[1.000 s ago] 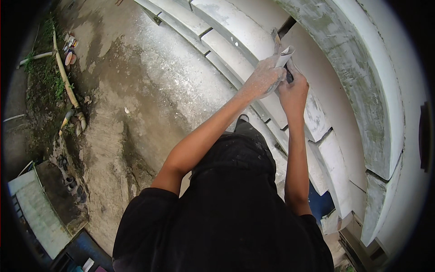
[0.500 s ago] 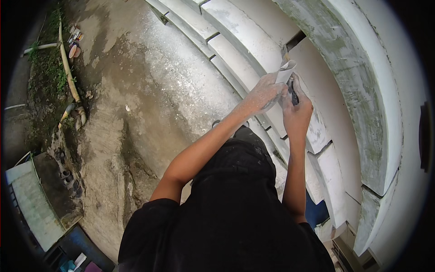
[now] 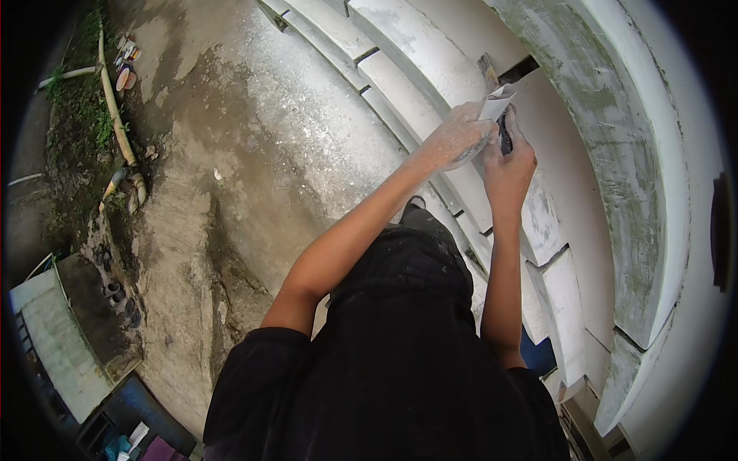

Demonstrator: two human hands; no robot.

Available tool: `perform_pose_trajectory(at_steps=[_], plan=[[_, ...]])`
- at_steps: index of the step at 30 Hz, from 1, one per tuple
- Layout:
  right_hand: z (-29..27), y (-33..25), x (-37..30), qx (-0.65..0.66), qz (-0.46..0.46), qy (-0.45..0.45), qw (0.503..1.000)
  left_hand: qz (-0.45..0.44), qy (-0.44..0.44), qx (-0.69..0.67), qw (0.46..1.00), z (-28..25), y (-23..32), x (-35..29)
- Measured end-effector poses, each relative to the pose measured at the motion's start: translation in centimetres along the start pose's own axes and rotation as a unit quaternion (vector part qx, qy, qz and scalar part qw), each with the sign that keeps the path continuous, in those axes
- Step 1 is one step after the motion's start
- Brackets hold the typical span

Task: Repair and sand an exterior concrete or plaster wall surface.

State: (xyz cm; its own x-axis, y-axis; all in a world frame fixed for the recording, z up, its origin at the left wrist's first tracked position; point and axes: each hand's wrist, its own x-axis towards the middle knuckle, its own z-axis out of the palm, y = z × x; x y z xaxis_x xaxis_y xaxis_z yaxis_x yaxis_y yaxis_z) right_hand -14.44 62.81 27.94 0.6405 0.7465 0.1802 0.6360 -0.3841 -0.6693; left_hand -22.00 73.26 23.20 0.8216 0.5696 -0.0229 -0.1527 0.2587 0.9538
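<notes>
My left hand (image 3: 460, 140), coated in pale dust, is closed on a folded sheet of whitish paper (image 3: 498, 100) that looks like sandpaper. Close against it, my right hand (image 3: 510, 167) has its fingers wrapped round a dark narrow object (image 3: 505, 137), largely covered by the fingers, so its kind does not show. The right fingertips are near the lower edge of the sheet. Just beyond the hands, a thin flat strip with a brownish end (image 3: 487, 71) stands by a dark gap between the pale stepped ledges (image 3: 400, 91).
A curved white band with grey-green smears (image 3: 615, 138) runs along the right. Dusty concrete ground (image 3: 254, 154) lies to the left, with a pipe (image 3: 115, 123) and weeds farther out. A blue container (image 3: 142, 415) with cloths is at lower left.
Both hands have shifted slightly up and to the right, still together on the sheet and the dark object. More of the flat strip and my foot now show.
</notes>
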Motion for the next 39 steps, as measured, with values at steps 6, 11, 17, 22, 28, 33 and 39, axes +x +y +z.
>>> perform_pose_trajectory(at_steps=[6,11,17,22,28,33,39], plan=[[-1.2,-0.1,-3.2,0.044,-0.031,0.029,0.998,0.001,0.054,-0.024,0.998,1.6,1.8,-3.1],[-0.3,-1.4,-1.7,-0.051,-0.003,0.041,0.998,0.082,-0.017,0.077,0.994,0.5,0.3,-0.1],[-0.5,-0.5,-3.0,0.013,-0.102,0.101,0.99,0.035,-0.035,0.066,0.997,1.2,1.8,-0.8],[-1.4,-1.5,-3.9,0.05,0.001,0.062,0.997,0.122,-0.066,0.211,0.968,1.6,2.4,-1.1],[-1.0,-2.4,-2.3,-0.005,0.02,0.048,0.999,0.086,0.003,0.131,0.988,1.7,3.3,-0.3],[-1.0,-1.5,-2.1,0.042,-0.004,0.058,0.997,0.126,0.02,0.122,0.984,2.3,3.3,-2.1],[-1.4,-1.9,-3.2,0.077,0.05,0.039,0.995,0.009,-0.063,0.08,0.995,1.6,3.2,-3.1]])
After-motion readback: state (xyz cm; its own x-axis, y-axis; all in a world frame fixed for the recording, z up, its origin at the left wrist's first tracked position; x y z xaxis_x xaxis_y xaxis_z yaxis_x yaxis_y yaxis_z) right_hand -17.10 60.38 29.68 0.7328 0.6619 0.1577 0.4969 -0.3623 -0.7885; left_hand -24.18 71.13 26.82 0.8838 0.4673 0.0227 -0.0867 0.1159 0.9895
